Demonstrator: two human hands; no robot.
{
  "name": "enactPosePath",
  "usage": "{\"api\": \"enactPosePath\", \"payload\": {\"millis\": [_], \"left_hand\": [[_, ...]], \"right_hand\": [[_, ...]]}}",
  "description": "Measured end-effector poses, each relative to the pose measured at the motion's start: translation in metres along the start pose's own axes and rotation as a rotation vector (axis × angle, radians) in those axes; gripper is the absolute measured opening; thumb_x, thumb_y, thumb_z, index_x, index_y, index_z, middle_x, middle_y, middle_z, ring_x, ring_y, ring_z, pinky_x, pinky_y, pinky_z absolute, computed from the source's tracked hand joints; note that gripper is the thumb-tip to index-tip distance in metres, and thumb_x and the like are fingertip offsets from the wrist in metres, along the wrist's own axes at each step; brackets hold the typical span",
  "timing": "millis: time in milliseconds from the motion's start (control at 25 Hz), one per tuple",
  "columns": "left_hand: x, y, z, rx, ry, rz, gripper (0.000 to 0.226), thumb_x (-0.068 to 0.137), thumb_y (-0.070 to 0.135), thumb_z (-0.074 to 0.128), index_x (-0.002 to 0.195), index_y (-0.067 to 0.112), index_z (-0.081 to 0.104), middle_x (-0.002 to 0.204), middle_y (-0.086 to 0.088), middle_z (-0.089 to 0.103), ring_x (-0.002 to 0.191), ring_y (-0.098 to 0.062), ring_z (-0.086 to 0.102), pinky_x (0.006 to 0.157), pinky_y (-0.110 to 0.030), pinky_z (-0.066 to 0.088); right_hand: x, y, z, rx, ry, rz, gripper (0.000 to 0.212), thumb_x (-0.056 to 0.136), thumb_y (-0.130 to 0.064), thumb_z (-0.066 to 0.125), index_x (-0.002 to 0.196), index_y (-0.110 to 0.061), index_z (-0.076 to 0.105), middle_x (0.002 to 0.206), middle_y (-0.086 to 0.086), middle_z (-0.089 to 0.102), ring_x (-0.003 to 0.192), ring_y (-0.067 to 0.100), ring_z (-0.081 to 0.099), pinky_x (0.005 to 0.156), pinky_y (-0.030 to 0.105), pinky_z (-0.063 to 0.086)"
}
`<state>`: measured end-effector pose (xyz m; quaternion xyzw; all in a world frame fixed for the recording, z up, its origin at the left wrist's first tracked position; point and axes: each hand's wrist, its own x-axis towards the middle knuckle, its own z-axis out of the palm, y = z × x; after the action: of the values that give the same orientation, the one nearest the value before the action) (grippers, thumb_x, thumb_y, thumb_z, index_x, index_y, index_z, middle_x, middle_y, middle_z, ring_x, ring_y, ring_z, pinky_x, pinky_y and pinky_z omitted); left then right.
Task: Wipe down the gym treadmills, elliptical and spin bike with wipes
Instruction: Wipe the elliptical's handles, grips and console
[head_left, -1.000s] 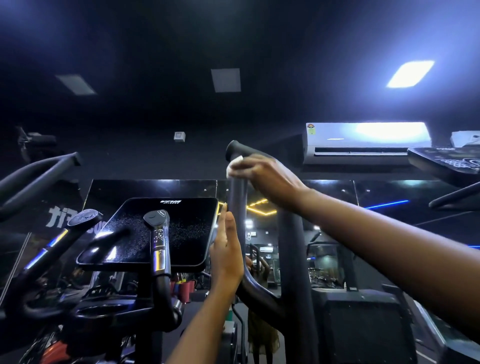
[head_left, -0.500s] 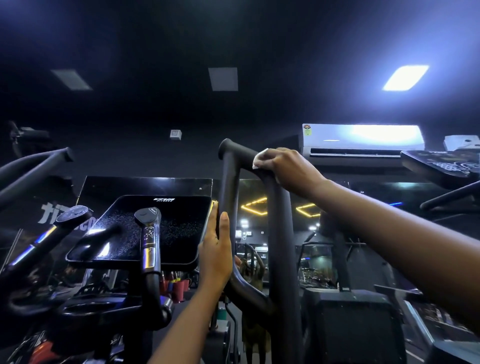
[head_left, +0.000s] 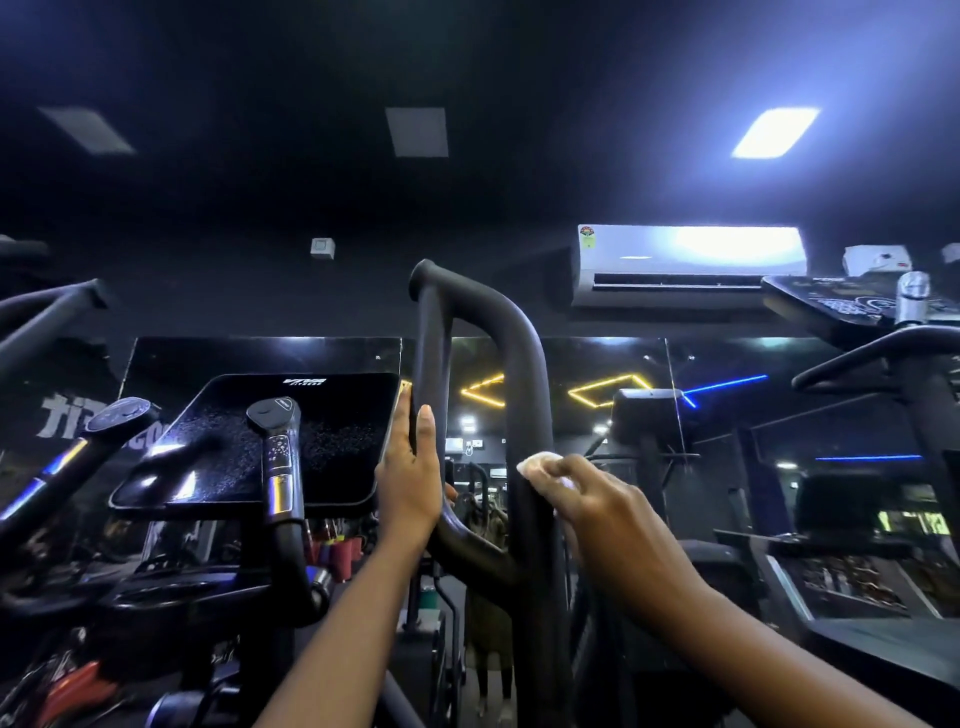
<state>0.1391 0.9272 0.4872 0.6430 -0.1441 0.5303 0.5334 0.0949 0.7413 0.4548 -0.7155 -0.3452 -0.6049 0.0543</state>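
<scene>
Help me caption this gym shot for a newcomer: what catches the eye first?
The looped black handlebar at centre stands out, the right hand pressing a white wipe to its right upright, the left hand flat against its left one. Top right, a bright ceiling light glares above a white air conditioner.

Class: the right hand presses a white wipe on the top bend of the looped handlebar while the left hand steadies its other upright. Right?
Wrong spot: in the head view the right hand presses the white wipe partway down the looped handlebar, well below its top bend. The rest holds.
</scene>
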Motion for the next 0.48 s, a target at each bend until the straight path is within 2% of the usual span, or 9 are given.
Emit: {"api": "enactPosePath", "payload": {"millis": [80,160,240,360,440,480], "left_hand": [[-0.001,0.001,-0.001,-0.014,0.002,-0.004,0.058,0.092,0.057,0.03,0.148,0.042,0.022,0.123,-0.019,0.06,0.056,-0.018,0.063,0.045,-0.024,0.05],[-0.001,0.002,-0.001,-0.032,0.004,-0.008,0.052,0.097,0.05,0.032,0.148,0.042,0.023,0.117,-0.017,0.062,0.04,-0.01,0.055,0.039,-0.019,0.045],[-0.002,0.004,-0.001,-0.039,-0.005,-0.028,0.051,0.097,0.05,0.033,0.147,0.044,0.023,0.115,-0.015,0.062,0.041,-0.012,0.055,0.039,-0.019,0.046],[-0.003,0.006,-0.002,-0.033,0.005,-0.049,0.049,0.098,0.049,0.034,0.146,0.046,0.022,0.103,-0.015,0.065,0.051,-0.02,0.06,0.047,-0.026,0.052],[-0.004,0.003,-0.004,-0.004,-0.009,-0.037,0.049,0.099,0.049,0.033,0.146,0.048,0.02,0.095,-0.017,0.065,0.063,-0.031,0.064,0.059,-0.039,0.057],[-0.005,0.002,-0.005,-0.003,-0.018,-0.034,0.049,0.099,0.048,0.032,0.146,0.047,0.019,0.092,-0.016,0.064,0.066,-0.033,0.063,0.062,-0.041,0.057]], "right_hand": [[0.006,-0.002,-0.015,0.008,-0.016,-0.082,0.049,0.061,0.004,0.08,0.106,-0.012,0.07,0.096,0.003,0.068,0.076,0.022,0.07,0.06,0.027,0.057],[0.035,-0.001,-0.028,-0.006,0.003,-0.134,0.047,0.064,0.008,0.075,0.106,-0.012,0.07,0.101,0.005,0.07,0.082,0.023,0.069,0.066,0.031,0.058],[0.078,0.001,-0.03,-0.105,-0.026,-0.105,0.044,0.073,0.007,0.064,0.112,-0.014,0.066,0.111,0.004,0.066,0.095,0.025,0.064,0.071,0.036,0.057],[0.111,0.004,-0.014,-0.342,-0.183,-0.081,0.031,0.094,-0.005,0.041,0.119,-0.014,0.057,0.122,0.001,0.054,0.111,0.02,0.048,0.074,0.029,0.049],[0.099,0.001,-0.007,-0.489,-0.278,-0.133,0.032,0.095,-0.005,0.036,0.12,-0.009,0.056,0.121,0.005,0.052,0.108,0.02,0.046,0.069,0.024,0.042],[0.088,-0.002,-0.008,-0.567,-0.278,-0.174,0.031,0.091,-0.005,0.041,0.116,-0.007,0.059,0.115,0.007,0.055,0.099,0.018,0.051,0.067,0.021,0.042]]}}
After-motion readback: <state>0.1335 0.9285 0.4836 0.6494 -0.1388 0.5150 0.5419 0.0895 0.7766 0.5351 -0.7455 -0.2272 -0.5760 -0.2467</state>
